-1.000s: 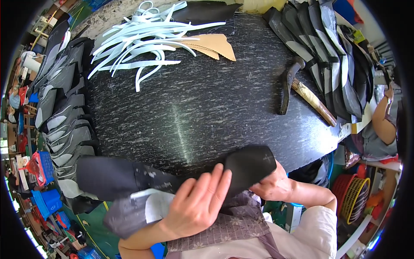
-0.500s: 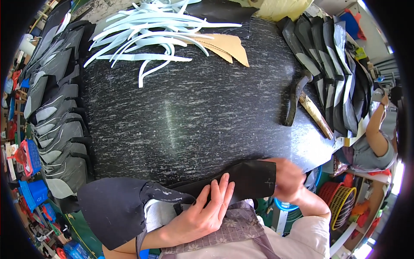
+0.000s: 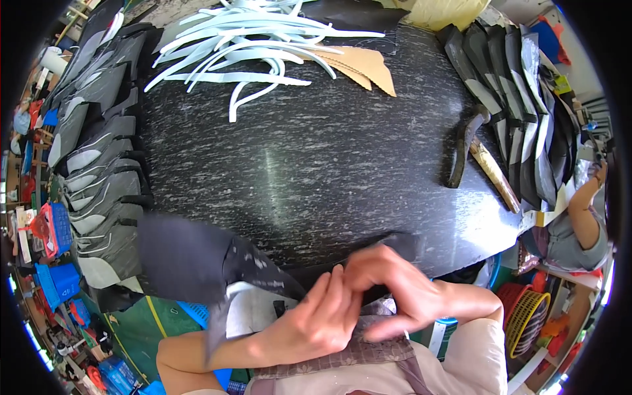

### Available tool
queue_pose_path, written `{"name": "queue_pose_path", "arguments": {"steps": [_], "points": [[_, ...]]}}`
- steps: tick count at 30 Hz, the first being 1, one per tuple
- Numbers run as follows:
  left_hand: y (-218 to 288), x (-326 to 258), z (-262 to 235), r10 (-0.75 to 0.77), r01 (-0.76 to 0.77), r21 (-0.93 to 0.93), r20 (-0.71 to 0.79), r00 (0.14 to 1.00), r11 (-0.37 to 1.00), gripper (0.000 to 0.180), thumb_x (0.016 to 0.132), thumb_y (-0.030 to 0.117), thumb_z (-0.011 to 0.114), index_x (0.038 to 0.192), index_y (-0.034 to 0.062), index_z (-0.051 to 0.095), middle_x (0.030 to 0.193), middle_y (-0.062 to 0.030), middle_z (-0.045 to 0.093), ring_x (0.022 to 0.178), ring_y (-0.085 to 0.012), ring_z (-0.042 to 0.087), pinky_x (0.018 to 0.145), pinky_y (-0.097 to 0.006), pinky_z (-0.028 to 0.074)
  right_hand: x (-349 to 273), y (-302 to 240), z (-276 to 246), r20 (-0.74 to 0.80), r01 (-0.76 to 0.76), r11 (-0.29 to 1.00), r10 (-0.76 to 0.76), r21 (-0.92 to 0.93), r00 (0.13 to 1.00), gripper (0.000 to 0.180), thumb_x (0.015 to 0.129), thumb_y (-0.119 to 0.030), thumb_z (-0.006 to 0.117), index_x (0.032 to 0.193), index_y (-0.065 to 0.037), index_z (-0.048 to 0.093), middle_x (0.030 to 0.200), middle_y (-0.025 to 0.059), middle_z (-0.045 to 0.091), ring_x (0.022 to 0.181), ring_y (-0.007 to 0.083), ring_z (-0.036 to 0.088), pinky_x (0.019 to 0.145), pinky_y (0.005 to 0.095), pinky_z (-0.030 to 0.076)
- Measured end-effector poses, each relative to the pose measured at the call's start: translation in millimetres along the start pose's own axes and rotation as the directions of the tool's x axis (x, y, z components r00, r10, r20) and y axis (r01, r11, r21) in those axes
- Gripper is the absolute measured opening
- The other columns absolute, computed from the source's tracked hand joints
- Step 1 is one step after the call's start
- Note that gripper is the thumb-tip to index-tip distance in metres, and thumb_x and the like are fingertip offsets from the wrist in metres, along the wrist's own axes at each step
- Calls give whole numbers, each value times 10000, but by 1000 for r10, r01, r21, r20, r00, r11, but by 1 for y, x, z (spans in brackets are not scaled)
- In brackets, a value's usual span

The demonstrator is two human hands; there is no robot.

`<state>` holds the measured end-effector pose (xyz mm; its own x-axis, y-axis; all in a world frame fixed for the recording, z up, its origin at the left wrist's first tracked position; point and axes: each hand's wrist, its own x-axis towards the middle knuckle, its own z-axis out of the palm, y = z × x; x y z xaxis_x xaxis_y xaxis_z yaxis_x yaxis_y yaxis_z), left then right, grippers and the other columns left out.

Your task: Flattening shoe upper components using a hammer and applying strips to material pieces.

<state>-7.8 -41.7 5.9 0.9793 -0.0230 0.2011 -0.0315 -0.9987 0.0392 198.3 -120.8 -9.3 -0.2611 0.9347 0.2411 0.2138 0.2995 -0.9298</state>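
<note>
A large black fabric piece (image 3: 191, 260) with a pale lining hangs over the near edge of the dark stone table (image 3: 316, 164). My left hand (image 3: 316, 322) presses on its middle part, fingers together. My right hand (image 3: 395, 293) grips its right end near the table's front edge. Both hands touch each other and are blurred by motion.
White curved strips (image 3: 257, 46) and tan card pieces (image 3: 365, 66) lie at the table's far side. Stacks of black cut pieces line the left (image 3: 99, 145) and right (image 3: 520, 99) edges. A hammer (image 3: 484, 164) lies at right. Another person's arm (image 3: 582, 204) is at far right.
My hands have come together near the table's front edge, and the black piece has shifted left and down, its left end now spread wider over the edge.
</note>
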Motion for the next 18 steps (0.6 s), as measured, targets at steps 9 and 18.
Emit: {"name": "queue_pose_path", "arguments": {"steps": [9, 18], "points": [[-40, -27, -30, -93, 75, 165, 105, 990, 983, 155, 749, 144, 598, 855, 43, 649, 680, -1, 422, 653, -142, 489, 785, -298, 445, -5, 5, 14, 89, 10, 936, 23, -351, 996, 387, 868, -251, 694, 1208, -67, 701, 1322, 60, 630, 1062, 222, 608, 888, 347, 504], [-52, -15, -41, 52, -95, 151, 266, 963, 984, 174, 725, 248, 623, 751, 75, 623, 744, -54, 577, 753, -175, 570, 782, -335, 444, 20, -7, 17, 286, 265, 694, -88, -669, 954, 382, 756, -221, 611, 1114, -160, 727, 1315, -13, 640, 932, 137, 563, 755, 286, 445]]}}
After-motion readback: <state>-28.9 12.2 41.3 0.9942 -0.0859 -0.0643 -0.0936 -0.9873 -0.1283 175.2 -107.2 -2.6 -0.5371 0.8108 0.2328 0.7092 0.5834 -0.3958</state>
